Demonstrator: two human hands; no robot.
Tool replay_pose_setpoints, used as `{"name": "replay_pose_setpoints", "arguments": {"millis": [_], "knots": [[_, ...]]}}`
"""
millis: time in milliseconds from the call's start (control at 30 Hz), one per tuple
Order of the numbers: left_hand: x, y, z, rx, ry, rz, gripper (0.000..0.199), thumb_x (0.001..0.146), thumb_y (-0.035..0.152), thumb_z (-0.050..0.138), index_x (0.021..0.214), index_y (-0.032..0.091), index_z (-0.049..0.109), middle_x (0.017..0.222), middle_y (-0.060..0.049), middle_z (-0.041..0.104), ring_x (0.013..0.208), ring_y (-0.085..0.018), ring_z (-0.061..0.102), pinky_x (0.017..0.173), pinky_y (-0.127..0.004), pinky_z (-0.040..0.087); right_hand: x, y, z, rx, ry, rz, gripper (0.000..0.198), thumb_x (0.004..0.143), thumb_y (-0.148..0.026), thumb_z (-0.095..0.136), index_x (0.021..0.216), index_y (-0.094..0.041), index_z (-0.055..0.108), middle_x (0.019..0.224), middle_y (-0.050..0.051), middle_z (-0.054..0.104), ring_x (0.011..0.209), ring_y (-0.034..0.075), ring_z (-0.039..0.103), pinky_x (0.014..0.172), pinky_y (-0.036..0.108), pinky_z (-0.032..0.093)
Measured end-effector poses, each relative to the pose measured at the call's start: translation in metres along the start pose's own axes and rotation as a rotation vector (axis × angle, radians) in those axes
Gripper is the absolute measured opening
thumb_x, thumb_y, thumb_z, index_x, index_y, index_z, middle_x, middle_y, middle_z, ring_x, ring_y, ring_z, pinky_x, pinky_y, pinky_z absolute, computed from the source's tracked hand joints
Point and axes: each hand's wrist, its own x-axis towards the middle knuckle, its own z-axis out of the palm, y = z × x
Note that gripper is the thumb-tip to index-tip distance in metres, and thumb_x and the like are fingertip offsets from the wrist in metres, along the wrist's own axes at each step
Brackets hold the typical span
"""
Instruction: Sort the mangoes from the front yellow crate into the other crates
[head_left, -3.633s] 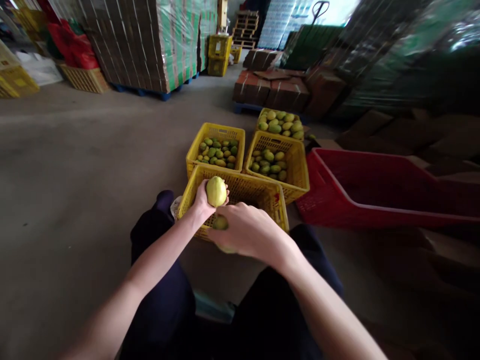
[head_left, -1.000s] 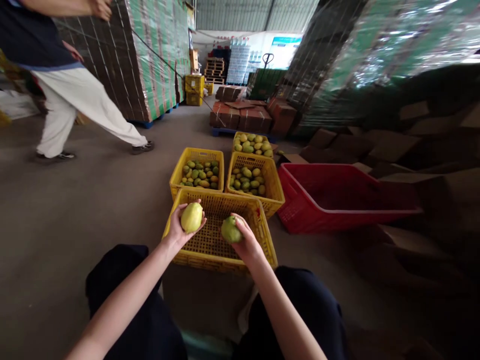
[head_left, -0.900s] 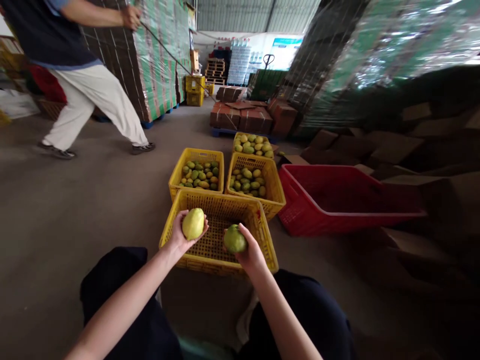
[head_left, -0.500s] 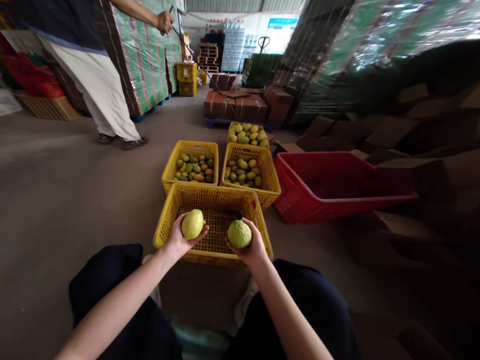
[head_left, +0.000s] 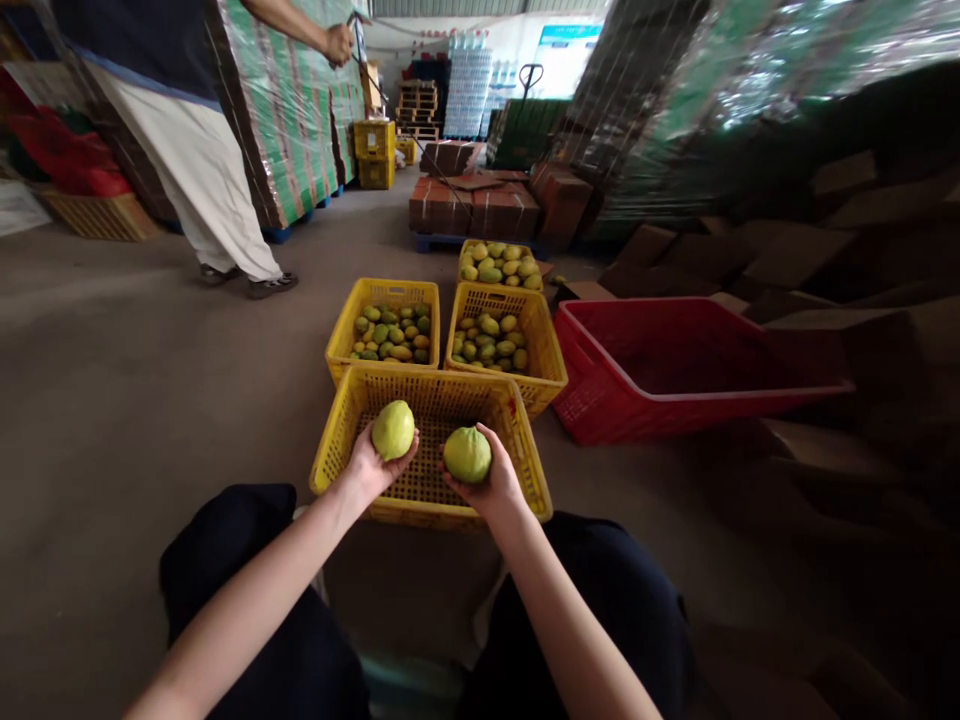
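A pale yellow, lemon-like fruit (head_left: 393, 430) rests in my left hand (head_left: 367, 468), which is cupped under and around it with the fingers curled at its right side. My right hand (head_left: 501, 480) grips a rounder, greener fruit (head_left: 468, 455) with bumpy skin, thumb along its upper right. Both fruits are held up, a short gap apart, over a yellow plastic crate (head_left: 429, 378) between my knees. Its slatted bottom shows below my hands, and no fruit is visible in it.
Behind it stand a left crate (head_left: 339, 330) and a right crate (head_left: 551, 350) of green and yellow fruit, with another full crate (head_left: 463, 262) farther back. A red bin (head_left: 592, 400) sits at the right near cardboard boxes. A person (head_left: 180, 160) stands at the far left, holding a handle.
Both hands have risen slightly and come closer together with their fruits. The right fruit has turned a little, so its top now faces upward more. The view has shifted slightly.
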Motion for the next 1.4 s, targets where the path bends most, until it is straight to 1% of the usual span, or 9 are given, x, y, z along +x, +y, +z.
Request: {"name": "replay_pose_setpoints", "arguments": {"millis": [100, 233, 433, 633, 800, 967, 1167, 1233, 1400], "knots": [[-0.002, 0.001, 0.005, 0.017, -0.043, -0.006, 0.036, 0.090, 0.014, 0.036, 0.115, 0.009, 0.061, 0.078, -0.012, 0.070, 0.065, -0.021, 0.070, 0.053, -0.030, 0.060, 0.000, 0.001, 0.002, 0.005, -0.029, 0.004, 0.026, 0.086, -0.045, 0.054, 0.084, -0.020, 0.057, 0.066, 0.004, 0.067, 0.059, 0.018, 0.065, 0.052, 0.029, 0.052], [-0.006, 0.004, 0.009, 0.033, -0.081, 0.031, 0.034, 0.089, 0.023, 0.042, 0.113, 0.010, 0.062, 0.081, -0.012, 0.071, 0.070, -0.023, 0.070, 0.058, -0.034, 0.060, -0.001, 0.001, 0.005, 0.045, 0.023, -0.084, 0.021, 0.085, -0.042, 0.057, 0.083, -0.020, 0.059, 0.064, 0.001, 0.066, 0.058, 0.017, 0.064, 0.058, 0.032, 0.056], [-0.010, 0.004, 0.009, -0.082, 0.001, 0.010, 0.026, 0.085, 0.024, 0.044, 0.095, 0.013, 0.065, 0.070, -0.009, 0.067, 0.062, -0.021, 0.066, 0.056, -0.033, 0.058, -0.005, 0.001, 0.008, -0.015, -0.052, -0.158, 0.024, 0.081, -0.041, 0.055, 0.081, -0.019, 0.063, 0.070, 0.003, 0.068, 0.069, 0.021, 0.066, 0.064, 0.037, 0.057], [-0.011, -0.007, 0.010, -0.151, -0.072, -0.004, 0.030, 0.083, 0.031, 0.040, 0.087, 0.014, 0.065, 0.077, -0.012, 0.069, 0.076, -0.026, 0.069, 0.068, -0.041, 0.058, 0.003, 0.014, 0.011, -0.292, -0.097, -0.679, 0.030, 0.073, -0.041, 0.064, 0.099, -0.024, 0.065, 0.102, 0.001, 0.067, 0.097, 0.022, 0.061, 0.080, 0.035, 0.053], [-0.002, -0.023, 0.009, -0.097, -0.240, 0.012, 0.043, 0.078, 0.030, 0.042, 0.109, 0.011, 0.065, 0.091, -0.012, 0.071, 0.096, -0.028, 0.068, 0.084, -0.041, 0.053, 0.012, 0.029, 0.018, -0.741, -0.026, -1.120, 0.049, 0.081, -0.047, 0.060, 0.124, -0.025, 0.055, 0.128, 0.008, 0.053, 0.123, 0.026, 0.048, 0.108, 0.046, 0.036], [0.011, -0.024, 0.007, -0.073, -0.329, 0.045, 0.046, 0.077, 0.031, 0.047, 0.115, 0.012, 0.063, 0.098, -0.010, 0.071, 0.106, -0.029, 0.064, 0.095, -0.039, 0.048, 0.015, 0.039, 0.023, -1.152, -0.137, -1.343, 0.055, 0.079, -0.055, 0.062, 0.123, -0.023, 0.058, 0.147, 0.014, 0.035, 0.140, 0.036, 0.028, 0.114, 0.060, 0.025], [0.010, -0.011, 0.003, 0.027, -0.427, 0.169, 0.039, 0.085, 0.034, 0.049, 0.112, 0.011, 0.065, 0.105, -0.008, 0.071, 0.119, -0.028, 0.057, 0.103, -0.033, 0.042, 0.009, 0.040, 0.027, -1.345, -0.281, -1.606, 0.064, 0.072, -0.051, 0.073, 0.125, -0.020, 0.055, 0.140, 0.015, 0.048, 0.145, 0.039, 0.019, 0.113, 0.064, 0.027], [0.012, -0.008, 0.002, 0.047, -0.427, 0.159, 0.038, 0.085, 0.037, 0.049, 0.108, 0.011, 0.067, 0.101, -0.010, 0.071, 0.117, -0.028, 0.059, 0.101, -0.035, 0.044, 0.007, 0.043, 0.027, -1.358, -0.333, -1.661, 0.066, 0.074, -0.047, 0.074, 0.130, -0.021, 0.050, 0.134, 0.015, 0.055, 0.144, 0.038, 0.023, 0.112, 0.065, 0.028], [0.018, 0.005, 0.010, 0.036, -0.372, 0.152, 0.033, 0.085, 0.037, 0.050, 0.097, 0.011, 0.067, 0.090, -0.013, 0.072, 0.100, -0.028, 0.067, 0.091, -0.041, 0.053, -0.001, 0.054, 0.027, -1.316, -0.439, -1.806, 0.068, 0.081, -0.032, 0.069, 0.140, -0.024, 0.038, 0.128, 0.014, 0.062, 0.123, 0.032, 0.056, 0.108, 0.060, 0.035]]}}
